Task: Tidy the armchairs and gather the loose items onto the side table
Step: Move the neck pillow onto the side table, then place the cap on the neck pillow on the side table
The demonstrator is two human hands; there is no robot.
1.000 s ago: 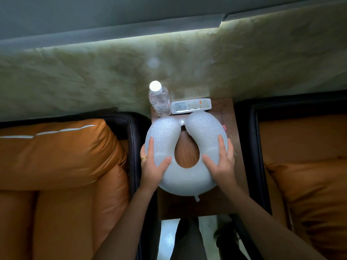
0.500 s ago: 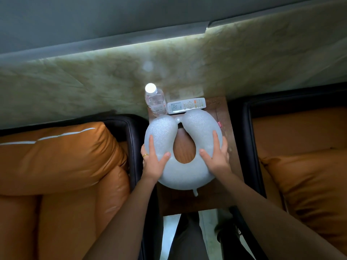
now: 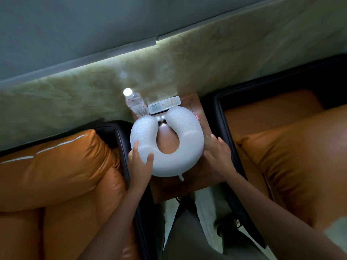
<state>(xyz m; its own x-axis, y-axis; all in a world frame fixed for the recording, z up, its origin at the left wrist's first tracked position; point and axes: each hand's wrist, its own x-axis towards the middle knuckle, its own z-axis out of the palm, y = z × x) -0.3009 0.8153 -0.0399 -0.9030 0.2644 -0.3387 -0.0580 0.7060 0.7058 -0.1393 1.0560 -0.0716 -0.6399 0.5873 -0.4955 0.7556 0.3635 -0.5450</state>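
A white U-shaped neck pillow (image 3: 185, 134) lies flat on the dark wooden side table (image 3: 201, 117) between two armchairs, its open end toward the wall. My left hand (image 3: 139, 161) rests on the pillow's left arm with straight fingers and the thumb spread. My right hand (image 3: 218, 153) is off the pillow, just to its right, fingers straight over the table's right edge. Behind the pillow a white remote (image 3: 164, 105) lies flat, and a clear water bottle (image 3: 135, 103) with a white cap stands at the table's back left corner.
An orange leather armchair (image 3: 52, 169) with a black frame stands to the left, and a second orange armchair (image 3: 293, 152) to the right. A marbled wall (image 3: 75, 94) runs behind the table. My legs and a dark shoe (image 3: 231, 228) are on the floor below.
My right hand has lifted off the pillow's right arm and moved to its right side. The left hand stays on the pillow. The view has shifted slightly.
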